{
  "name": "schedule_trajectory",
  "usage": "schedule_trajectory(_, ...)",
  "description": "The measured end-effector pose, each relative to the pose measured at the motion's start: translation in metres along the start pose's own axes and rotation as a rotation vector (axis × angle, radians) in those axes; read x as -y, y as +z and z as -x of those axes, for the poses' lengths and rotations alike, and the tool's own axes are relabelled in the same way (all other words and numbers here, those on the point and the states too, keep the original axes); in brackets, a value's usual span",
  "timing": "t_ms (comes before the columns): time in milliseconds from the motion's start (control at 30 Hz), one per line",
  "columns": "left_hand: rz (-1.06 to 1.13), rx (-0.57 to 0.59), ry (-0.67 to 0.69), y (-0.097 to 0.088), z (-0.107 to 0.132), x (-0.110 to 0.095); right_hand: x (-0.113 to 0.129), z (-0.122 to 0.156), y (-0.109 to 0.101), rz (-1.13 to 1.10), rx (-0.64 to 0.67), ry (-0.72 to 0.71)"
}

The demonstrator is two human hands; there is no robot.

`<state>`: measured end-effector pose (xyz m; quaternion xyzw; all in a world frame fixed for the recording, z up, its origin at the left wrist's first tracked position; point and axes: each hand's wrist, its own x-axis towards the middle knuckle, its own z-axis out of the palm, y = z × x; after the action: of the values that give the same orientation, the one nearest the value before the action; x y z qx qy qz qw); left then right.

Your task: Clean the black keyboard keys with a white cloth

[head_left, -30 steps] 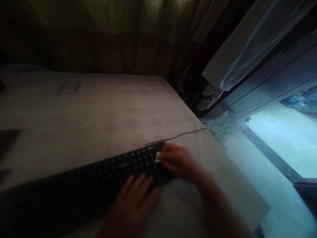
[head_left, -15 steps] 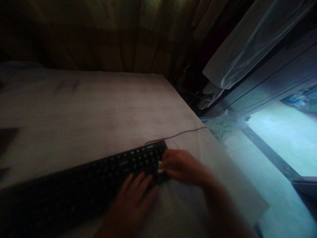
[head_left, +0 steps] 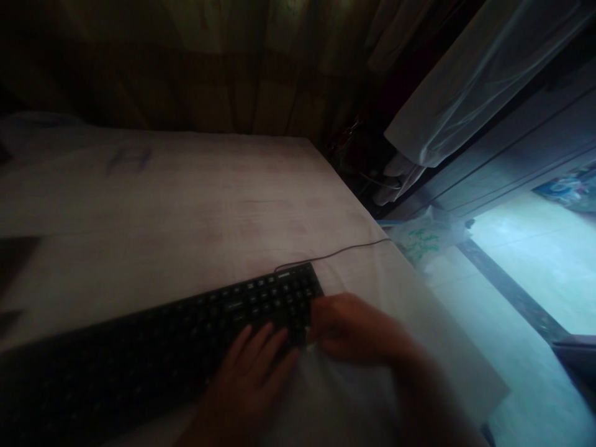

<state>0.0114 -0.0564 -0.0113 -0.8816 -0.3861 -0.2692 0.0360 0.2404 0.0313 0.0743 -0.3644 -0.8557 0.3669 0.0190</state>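
A black keyboard (head_left: 186, 329) lies slantwise across the near part of the cloth-covered surface, its left end dark and dim. My left hand (head_left: 251, 366) rests on the keyboard's lower edge, fingers spread over the keys right of the middle. At the right end, my right hand (head_left: 347, 328) is closed, pinching a small white piece (head_left: 310, 338) that looks like cloth or tissue against the keyboard's lower right corner. Most of that piece is hidden by the fingers, so its exact kind cannot be made out.
A thin cable (head_left: 339, 250) runs from the keyboard's back over the right edge of the pale cloth (head_left: 209, 205). Beyond hangs a dark curtain (head_left: 209, 74). Right of the edge are a plastic bag (head_left: 426, 239), hanging white fabric (head_left: 447, 112) and a bright floor (head_left: 535, 267).
My right hand has slid toward me along the keyboard's right end, with the white piece, from the number keys to the lower corner. My left hand has stayed in place.
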Motion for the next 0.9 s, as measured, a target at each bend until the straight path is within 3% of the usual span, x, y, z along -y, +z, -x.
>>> schedule_trajectory(133,-0.054,0.058,0.053,-0.008,-0.005,0.004,-0.004,-0.001,0.000,-0.089,-0.047,-0.111)
schedule_trajectory(200,-0.072,0.076,0.070,-0.011,-0.005,0.006,-0.009,-0.006,0.002,-0.137,-0.238,-0.137)
schedule_trajectory(300,-0.087,0.067,0.083,-0.012,-0.005,0.007,-0.016,-0.022,0.013,-0.098,-0.654,-0.069)
schedule_trajectory(400,-0.092,0.071,0.089,-0.010,-0.004,0.006,-0.020,-0.037,0.027,0.039,-0.781,-0.070)
schedule_trajectory(567,-0.065,-0.013,0.024,-0.006,-0.006,0.003,-0.019,-0.044,0.035,0.227,-0.664,-0.079)
schedule_trajectory(700,-0.077,0.042,0.056,-0.008,-0.007,0.003,-0.015,-0.038,0.029,0.215,-0.576,-0.072)
schedule_trajectory(900,-0.042,-0.012,0.013,-0.004,-0.005,0.002,-0.008,-0.026,0.017,0.122,-0.377,-0.037)
